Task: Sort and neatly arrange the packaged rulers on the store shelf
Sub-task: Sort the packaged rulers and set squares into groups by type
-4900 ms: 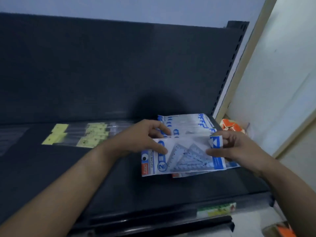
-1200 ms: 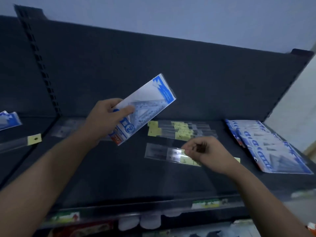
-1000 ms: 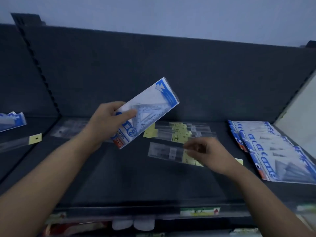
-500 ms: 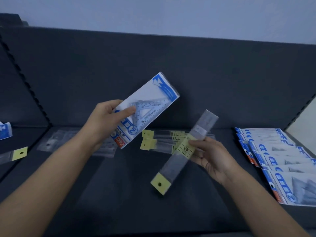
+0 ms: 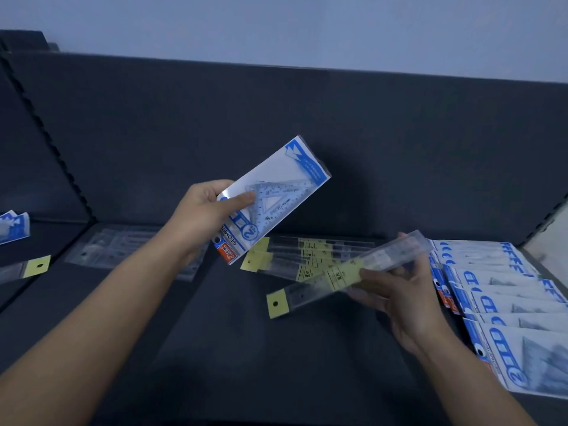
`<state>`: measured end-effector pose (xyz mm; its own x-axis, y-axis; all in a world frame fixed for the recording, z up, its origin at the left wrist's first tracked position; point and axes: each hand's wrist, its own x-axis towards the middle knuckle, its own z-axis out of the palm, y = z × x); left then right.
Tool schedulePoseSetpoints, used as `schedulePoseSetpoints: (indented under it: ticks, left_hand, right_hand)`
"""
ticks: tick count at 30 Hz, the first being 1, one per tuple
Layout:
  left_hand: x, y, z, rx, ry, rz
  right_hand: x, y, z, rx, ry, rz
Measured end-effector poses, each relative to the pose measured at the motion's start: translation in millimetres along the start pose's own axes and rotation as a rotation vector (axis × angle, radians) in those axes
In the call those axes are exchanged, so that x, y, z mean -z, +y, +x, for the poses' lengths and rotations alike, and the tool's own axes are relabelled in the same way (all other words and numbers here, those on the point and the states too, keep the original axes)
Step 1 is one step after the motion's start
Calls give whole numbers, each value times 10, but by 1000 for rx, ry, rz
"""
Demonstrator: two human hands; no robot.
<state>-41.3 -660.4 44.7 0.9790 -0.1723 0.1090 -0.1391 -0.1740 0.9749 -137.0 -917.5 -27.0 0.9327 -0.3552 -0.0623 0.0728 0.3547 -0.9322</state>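
The dark shelf (image 5: 233,348) carries a row of blue-and-white packs (image 5: 504,290) at its right. The left hand (image 5: 203,216) grips a geometry pack (image 5: 276,195) by its lower end, long axis rising to the far right. The right hand (image 5: 402,299) pinches a clear ruler sleeve (image 5: 347,273) above the shelf, yellow tab pointing near left. The sleeve is tilted flatter than half a second ago.
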Motion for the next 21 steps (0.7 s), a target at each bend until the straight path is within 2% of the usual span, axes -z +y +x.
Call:
schedulePoseSetpoints:
  ticks: [4, 7, 12, 15, 17, 21]
  left_hand:
    - [-62, -37, -56, 13, -9, 13]
    - [-54, -74, -80, 17, -31, 20]
    - [-77, -110, -85, 9, -47, -22]
    - [-85, -121, -67, -4, -68, -24]
    - [-81, -139, -65, -28, -96, -19]
    - [-104, -173, -77, -60, -197, -40]
  right_hand:
    - [60, 55, -91, 62, 73, 23]
    - [245, 0, -133, 102, 160, -89]
    - [362, 1, -171, -21, 97, -150]
    - [167, 152, -135, -21, 140, -165]
    - [65, 265, -92, 58, 191, -334]
    - [82, 317, -8, 295, 275, -875]
